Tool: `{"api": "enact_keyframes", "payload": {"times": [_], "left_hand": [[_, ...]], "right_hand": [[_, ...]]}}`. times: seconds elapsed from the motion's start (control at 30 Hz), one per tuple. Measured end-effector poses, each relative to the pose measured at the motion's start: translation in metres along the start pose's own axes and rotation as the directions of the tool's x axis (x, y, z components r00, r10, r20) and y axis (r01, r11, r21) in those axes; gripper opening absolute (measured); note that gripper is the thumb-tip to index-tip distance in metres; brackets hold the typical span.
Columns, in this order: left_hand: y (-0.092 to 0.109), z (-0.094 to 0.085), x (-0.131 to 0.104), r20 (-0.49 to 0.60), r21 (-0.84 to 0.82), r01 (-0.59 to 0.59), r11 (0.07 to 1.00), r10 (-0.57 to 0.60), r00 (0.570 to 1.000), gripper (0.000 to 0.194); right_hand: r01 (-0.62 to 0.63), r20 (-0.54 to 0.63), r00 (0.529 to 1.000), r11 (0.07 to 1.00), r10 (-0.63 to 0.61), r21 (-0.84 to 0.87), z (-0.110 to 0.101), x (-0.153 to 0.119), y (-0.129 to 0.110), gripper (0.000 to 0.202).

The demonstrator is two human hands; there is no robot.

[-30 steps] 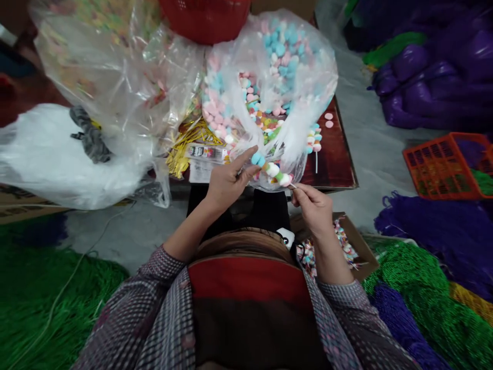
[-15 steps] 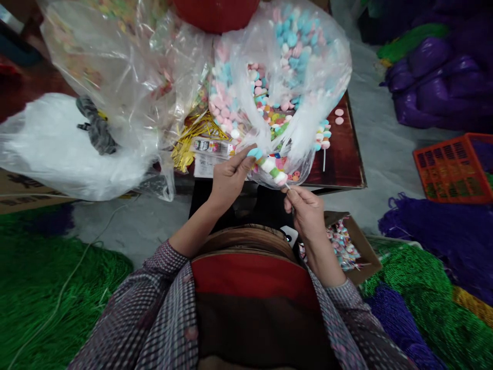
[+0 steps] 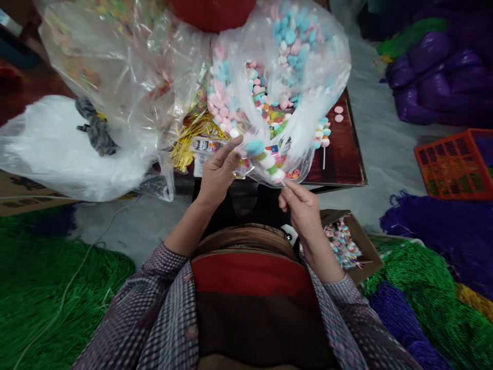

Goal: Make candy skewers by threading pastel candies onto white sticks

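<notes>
My right hand [image 3: 300,205] is closed in a pinch on the white stick of a marshmallow skewer [image 3: 265,160]. Its pieces are blue, white, green and pale pink, with the blue end up and to the left. Just left of that end is my left hand [image 3: 217,172], with index finger stretched out and thumb apart, over the edge of the printed clear wrappers [image 3: 208,145]. Whether its fingertips touch a wrapper is hard to make out. Behind the skewer lies an open plastic bag [image 3: 300,128] of pink, blue and white marshmallows and coloured gummies.
Gold twist ties [image 3: 185,154] lie left of the wrappers. Another skewer [image 3: 323,136] rests near the table's [image 3: 346,159] right edge. A cardboard box [image 3: 365,246] of wrapped sweets stands below right. Left are a large clear bag [image 3: 127,67] and a white bag [image 3: 57,149].
My left hand has let go of the blue end of the skewer and moved left and slightly down. My right hand, still on the stick, has shifted slightly left.
</notes>
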State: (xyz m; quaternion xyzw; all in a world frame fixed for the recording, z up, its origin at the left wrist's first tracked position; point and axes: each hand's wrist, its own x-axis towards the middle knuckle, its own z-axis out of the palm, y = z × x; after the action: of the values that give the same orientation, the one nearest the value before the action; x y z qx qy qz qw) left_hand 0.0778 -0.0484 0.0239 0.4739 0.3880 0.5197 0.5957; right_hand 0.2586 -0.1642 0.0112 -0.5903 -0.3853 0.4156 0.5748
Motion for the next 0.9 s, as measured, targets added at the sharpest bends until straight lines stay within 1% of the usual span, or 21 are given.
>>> {"api": "enact_keyframes", "payload": {"times": [0.07,0.17,0.23,0.3,0.43,0.53,0.67,0.77,0.83,0.9], "left_hand": [[0.005,-0.009,0.000,0.009,-0.074,0.033,0.997,-0.032,0.999,0.038],[0.006,-0.021,0.002,0.044,-0.204,0.067,0.977,-0.059,0.997,0.044],[0.004,-0.027,0.003,0.064,-0.279,0.098,0.955,-0.083,0.994,0.046],[0.000,-0.030,0.005,0.081,-0.338,0.131,0.932,-0.109,0.991,0.044],[-0.008,-0.031,0.007,0.102,-0.366,0.162,0.916,-0.134,0.986,0.044],[-0.012,-0.029,0.008,0.115,-0.332,0.160,0.930,-0.129,0.985,0.044],[-0.014,-0.024,0.007,0.121,-0.193,0.156,0.969,-0.134,0.984,0.045],[-0.012,-0.018,0.002,0.100,-0.025,0.064,0.998,-0.061,0.993,0.045],[-0.009,-0.014,-0.002,0.102,0.108,-0.023,0.994,0.012,0.995,0.040],[-0.008,-0.011,-0.006,0.107,0.208,-0.084,0.975,0.063,0.992,0.038]], "right_hand": [[0.037,-0.069,0.997,0.998,-0.035,0.041,-0.012,0.003,-0.007,0.030],[0.099,-0.147,0.985,0.994,-0.093,0.038,-0.033,0.006,-0.017,0.029],[0.133,-0.144,0.981,0.991,-0.129,0.020,-0.044,0.006,-0.022,0.027],[0.142,-0.122,0.982,0.990,-0.143,-0.015,-0.052,0.003,-0.025,0.026],[0.143,-0.066,0.987,0.986,-0.148,-0.082,-0.057,-0.004,-0.026,0.024],[0.149,-0.037,0.988,0.989,-0.149,-0.018,-0.050,-0.006,-0.029,0.022],[0.164,-0.001,0.987,0.986,-0.164,0.040,-0.026,0.005,-0.036,0.022],[0.201,0.011,0.980,0.980,-0.201,0.014,-0.004,0.022,-0.034,0.025],[0.244,0.006,0.970,0.970,-0.244,-0.011,0.009,0.034,-0.026,0.027],[0.280,-0.002,0.960,0.960,-0.280,-0.027,0.020,0.042,-0.012,0.029]]}}
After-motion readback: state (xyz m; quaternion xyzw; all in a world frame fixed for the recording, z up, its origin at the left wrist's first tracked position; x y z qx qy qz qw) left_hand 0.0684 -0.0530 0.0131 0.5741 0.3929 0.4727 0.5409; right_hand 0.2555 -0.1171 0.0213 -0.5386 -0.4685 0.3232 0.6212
